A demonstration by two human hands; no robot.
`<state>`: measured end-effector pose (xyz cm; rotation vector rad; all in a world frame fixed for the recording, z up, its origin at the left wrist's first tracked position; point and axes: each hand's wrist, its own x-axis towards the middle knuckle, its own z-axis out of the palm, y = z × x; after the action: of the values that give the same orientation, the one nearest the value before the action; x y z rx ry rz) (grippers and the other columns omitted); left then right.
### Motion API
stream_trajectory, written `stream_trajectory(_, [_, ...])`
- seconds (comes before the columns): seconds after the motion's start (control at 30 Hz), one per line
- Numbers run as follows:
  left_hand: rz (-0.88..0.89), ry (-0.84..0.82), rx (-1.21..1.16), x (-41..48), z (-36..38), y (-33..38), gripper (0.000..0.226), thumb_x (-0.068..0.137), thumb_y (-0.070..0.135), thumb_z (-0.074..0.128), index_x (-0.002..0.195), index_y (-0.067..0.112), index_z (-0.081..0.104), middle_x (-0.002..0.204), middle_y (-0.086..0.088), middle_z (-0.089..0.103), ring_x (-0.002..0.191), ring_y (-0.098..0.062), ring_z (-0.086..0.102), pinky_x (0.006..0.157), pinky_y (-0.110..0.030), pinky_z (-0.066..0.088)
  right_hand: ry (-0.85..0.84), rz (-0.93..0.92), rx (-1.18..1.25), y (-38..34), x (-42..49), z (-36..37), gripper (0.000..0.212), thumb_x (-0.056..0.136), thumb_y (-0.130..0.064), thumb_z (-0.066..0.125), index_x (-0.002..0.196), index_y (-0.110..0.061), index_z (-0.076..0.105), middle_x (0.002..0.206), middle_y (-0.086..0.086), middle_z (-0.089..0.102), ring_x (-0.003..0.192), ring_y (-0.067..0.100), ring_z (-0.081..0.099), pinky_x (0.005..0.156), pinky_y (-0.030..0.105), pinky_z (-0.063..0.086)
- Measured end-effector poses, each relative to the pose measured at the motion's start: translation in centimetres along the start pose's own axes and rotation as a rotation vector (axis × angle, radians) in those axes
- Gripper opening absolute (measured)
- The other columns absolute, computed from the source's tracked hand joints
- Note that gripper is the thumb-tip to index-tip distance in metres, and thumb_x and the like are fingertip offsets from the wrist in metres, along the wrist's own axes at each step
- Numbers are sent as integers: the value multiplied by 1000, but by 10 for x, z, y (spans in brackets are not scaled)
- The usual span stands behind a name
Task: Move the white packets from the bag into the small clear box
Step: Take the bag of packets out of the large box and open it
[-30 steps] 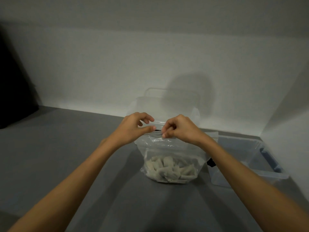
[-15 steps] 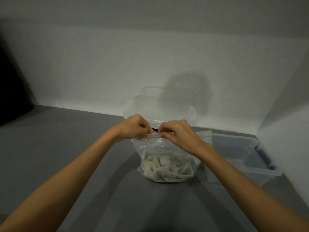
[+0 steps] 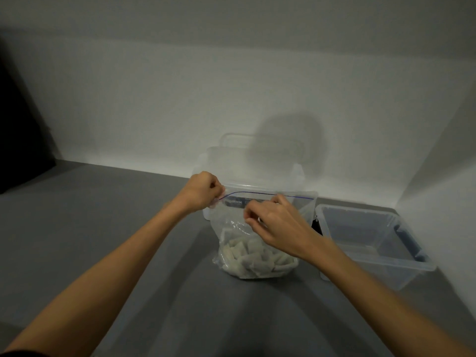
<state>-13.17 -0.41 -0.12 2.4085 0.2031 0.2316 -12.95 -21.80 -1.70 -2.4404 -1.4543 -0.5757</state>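
Note:
A clear zip bag point(image 3: 231, 222) stands upright on the grey table, with several white packets point(image 3: 253, 257) piled in its bottom. My left hand point(image 3: 199, 193) pinches the far side of the bag's top at its left corner. Nearer me, my right hand point(image 3: 278, 224) pinches the near side of the top. The blue zip line point(image 3: 270, 194) curves between the two sides, so the mouth gapes. The small clear box point(image 3: 401, 256) sits to the right of the bag, open-topped, with nothing visible inside.
A larger clear lidded container point(image 3: 257, 166) stands right behind the bag against the white wall. A wall corner closes the space on the right. The grey table point(image 3: 103, 228) stretches to the left and toward me. A dark object point(image 3: 18, 140) fills the far left.
My hands, pinched together at the bag's top centre before, have drawn apart: the left toward the far left corner, the right toward me. The bag's mouth has come open.

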Motion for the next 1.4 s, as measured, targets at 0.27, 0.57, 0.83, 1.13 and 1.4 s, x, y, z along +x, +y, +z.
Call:
stream_trajectory(0.27, [113, -65, -97, -6, 0, 13, 9, 86, 12, 61, 88, 20, 65, 91, -1, 66, 69, -16, 63, 58, -24, 49, 0, 40, 16, 4, -6, -2, 3, 94, -20, 53, 91, -19, 55, 77, -10, 62, 64, 10, 55, 79, 34, 44])
stream_trajectory(0.57, [-186, -493, 232, -22, 8, 31, 59, 85, 32, 69, 138, 22, 45, 134, -2, 45, 108, -26, 57, 75, -36, 60, -233, 474, -259, 20, -5, -24, 29, 97, -41, 45, 87, -23, 66, 85, -4, 68, 86, 20, 60, 94, 41, 33])
stream_trajectory(0.83, [-103, -192, -131, -38, 49, 14, 82, 84, 5, 63, 151, 28, 22, 133, -11, 49, 92, -28, 61, 75, -40, 59, -193, 719, -364, 25, -38, 7, 60, 79, 4, 64, 125, -33, 59, 136, 12, 21, 118, 34, 31, 103, 51, 29])
stream_trajectory(1.13, [-834, -52, -1629, -32, 88, -27, 22, 89, -11, 33, 79, -1, 49, 76, -14, 48, 58, -17, 51, 41, -23, 51, -45, 1263, 830, 35, -51, 71, 60, 81, 17, 46, 131, -14, 55, 125, 13, 58, 93, 32, 65, 61, 31, 58])
stream_trajectory(1.4, [-581, -162, -606, -43, 117, -54, 70, 81, 10, 67, 143, 24, 39, 110, -6, 58, 84, -20, 56, 69, -30, 50, 490, 1725, 1920, 41, -45, 95, 13, 71, 6, 42, 71, 6, 56, 58, 15, 58, 41, 20, 52, 43, 23, 44])
